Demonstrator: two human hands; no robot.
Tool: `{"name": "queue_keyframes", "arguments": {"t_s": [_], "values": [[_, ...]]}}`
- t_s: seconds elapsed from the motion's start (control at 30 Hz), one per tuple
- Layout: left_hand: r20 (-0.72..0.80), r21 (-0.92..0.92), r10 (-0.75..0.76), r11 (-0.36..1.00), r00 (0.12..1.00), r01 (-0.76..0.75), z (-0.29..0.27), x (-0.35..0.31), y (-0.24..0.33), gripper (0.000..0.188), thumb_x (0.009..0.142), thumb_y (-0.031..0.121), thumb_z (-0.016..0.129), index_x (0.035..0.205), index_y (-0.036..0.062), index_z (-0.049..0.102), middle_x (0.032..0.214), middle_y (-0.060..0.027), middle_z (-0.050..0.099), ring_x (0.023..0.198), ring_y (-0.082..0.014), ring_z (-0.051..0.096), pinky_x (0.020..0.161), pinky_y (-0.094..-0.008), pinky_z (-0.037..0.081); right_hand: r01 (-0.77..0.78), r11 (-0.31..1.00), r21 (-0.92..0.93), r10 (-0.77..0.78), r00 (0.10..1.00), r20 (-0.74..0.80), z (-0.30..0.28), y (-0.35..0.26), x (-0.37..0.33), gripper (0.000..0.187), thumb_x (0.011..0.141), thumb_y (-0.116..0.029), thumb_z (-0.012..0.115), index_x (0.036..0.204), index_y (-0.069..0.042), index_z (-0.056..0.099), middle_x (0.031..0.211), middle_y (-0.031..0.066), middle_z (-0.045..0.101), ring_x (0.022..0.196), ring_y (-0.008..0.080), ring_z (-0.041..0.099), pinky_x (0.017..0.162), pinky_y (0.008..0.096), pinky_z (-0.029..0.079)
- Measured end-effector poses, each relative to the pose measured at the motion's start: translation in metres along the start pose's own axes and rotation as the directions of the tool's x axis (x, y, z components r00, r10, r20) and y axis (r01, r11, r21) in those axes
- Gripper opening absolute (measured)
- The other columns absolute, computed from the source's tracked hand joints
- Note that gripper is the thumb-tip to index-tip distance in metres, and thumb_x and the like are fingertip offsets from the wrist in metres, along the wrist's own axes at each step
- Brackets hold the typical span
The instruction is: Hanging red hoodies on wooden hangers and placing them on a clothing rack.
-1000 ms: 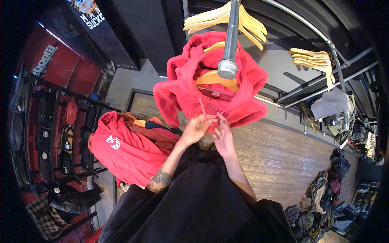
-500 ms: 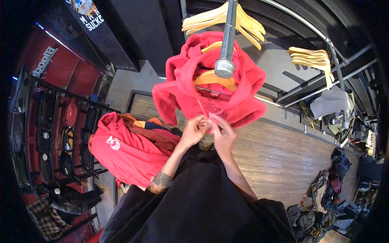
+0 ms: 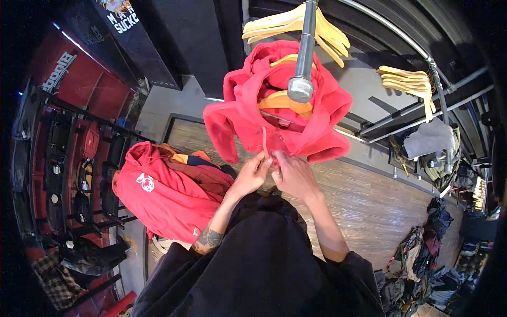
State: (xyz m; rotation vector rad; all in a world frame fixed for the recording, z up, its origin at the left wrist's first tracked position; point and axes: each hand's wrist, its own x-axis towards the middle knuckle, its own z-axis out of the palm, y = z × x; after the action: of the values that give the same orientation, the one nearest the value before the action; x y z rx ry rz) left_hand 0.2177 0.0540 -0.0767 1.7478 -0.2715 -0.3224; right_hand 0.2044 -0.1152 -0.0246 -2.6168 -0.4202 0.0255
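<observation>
A red hoodie [image 3: 246, 105] hangs in front of me on a wooden hanger [image 3: 277, 99], its hood raised around the dark rail [image 3: 304, 58]. Another red garment on a hanger shows right behind it. From the neckline a red drawstring [image 3: 265, 140] runs down taut to my fingers. My left hand [image 3: 251, 175] pinches it between thumb and fingertips. Close beside it, my right hand [image 3: 293, 177] has its fingers curled in at the cord's lower part; the back of the hand hides most of what they grip.
A pile of red and orange garments [image 3: 169, 195] lies at my left, a white print on the top one. Wooden hangers [image 3: 280, 24] hang farther along the rail, and more [image 3: 406, 84] at right. Shelves with bags [image 3: 87, 174] line the left wall; clothes [image 3: 417, 259] fill the lower right.
My right hand has turned, its back now upward and fingers curled down at the cord. My left hand stays on the drawstring. The whole view has shifted slightly.
</observation>
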Motion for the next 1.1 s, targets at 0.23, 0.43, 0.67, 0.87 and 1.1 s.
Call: {"name": "queue_keyframes", "arguments": {"t_s": [0.23, 0.43, 0.67, 0.87, 1.1], "values": [[0.008, -0.275, 0.048, 0.960, 0.999, -0.044, 0.008, 0.002, 0.004, 0.010, 0.098, 0.009, 0.059, 0.107, 0.0052, 0.058, 0.087, 0.0023, 0.054, 0.079, -0.0045, 0.050, 0.070, -0.0207, 0.041, -0.026, 0.898, 0.438, -0.031, 0.992, 0.122, -0.010, 0.019, 0.002, 0.032, 0.090, -0.006, 0.055, 0.116, -0.007, 0.038, 0.087, 0.0227, 0.064, 0.079, 0.0422, 0.066, 0.070, 0.0522, 0.049], [0.227, -0.473, 0.053, 0.879, 0.973, 0.062, -0.002, 0.006, 0.012, 0.016, 0.096, 0.009, 0.064, 0.111, 0.0046, 0.059, 0.089, 0.0041, 0.060, 0.083, -0.0042, 0.056, 0.071, -0.0201, 0.045, -0.107, 0.696, 0.710, -0.115, 0.959, 0.257, -0.016, 0.023, 0.001, 0.039, 0.089, 0.004, 0.055, 0.121, -0.005, 0.034, 0.099, 0.0120, 0.051, 0.072, 0.0142, 0.059, 0.061, 0.0348, 0.044], [-0.035, 0.048, 0.149, 0.988, 0.988, -0.147, -0.001, 0.015, 0.010, 0.013, 0.097, 0.018, 0.063, 0.094, 0.0056, 0.065, 0.062, 0.0070, 0.053, 0.053, -0.0010, 0.043, 0.048, -0.0215, 0.032, -0.041, 0.877, 0.479, -0.051, 0.983, 0.177, -0.014, 0.015, -0.003, 0.039, 0.085, -0.004, 0.065, 0.117, -0.008, 0.042, 0.098, 0.0106, 0.054, 0.067, 0.0255, 0.058, 0.061, 0.0372, 0.048], [-0.024, -0.299, -0.199, 0.937, 0.980, 0.183, -0.001, 0.017, 0.000, 0.031, 0.103, 0.028, 0.052, 0.082, 0.0055, 0.059, 0.057, 0.0069, 0.043, 0.049, -0.0039, 0.037, 0.046, -0.0264, 0.028, 0.094, 0.933, 0.348, 0.084, 0.882, -0.464, 0.018, 0.004, -0.017, 0.032, 0.082, -0.009, 0.072, 0.108, -0.009, 0.054, 0.104, 0.0090, 0.055, 0.071, 0.0233, 0.058, 0.057, 0.0374, 0.044], [0.224, -0.482, -0.340, 0.776, 0.913, 0.407, 0.000, 0.010, -0.001, 0.034, 0.104, 0.033, 0.050, 0.079, 0.0106, 0.052, 0.059, 0.0065, 0.040, 0.049, -0.0040, 0.033, 0.047, -0.0236, 0.026, -0.239, 0.527, 0.815, 0.503, 0.861, -0.073, 0.060, 0.016, -0.028, 0.027, 0.093, -0.018, 0.068, 0.113, -0.003, 0.060, 0.089, -0.0010, 0.058, 0.080, 0.0067, 0.053, 0.071, 0.0234, 0.043]]}}
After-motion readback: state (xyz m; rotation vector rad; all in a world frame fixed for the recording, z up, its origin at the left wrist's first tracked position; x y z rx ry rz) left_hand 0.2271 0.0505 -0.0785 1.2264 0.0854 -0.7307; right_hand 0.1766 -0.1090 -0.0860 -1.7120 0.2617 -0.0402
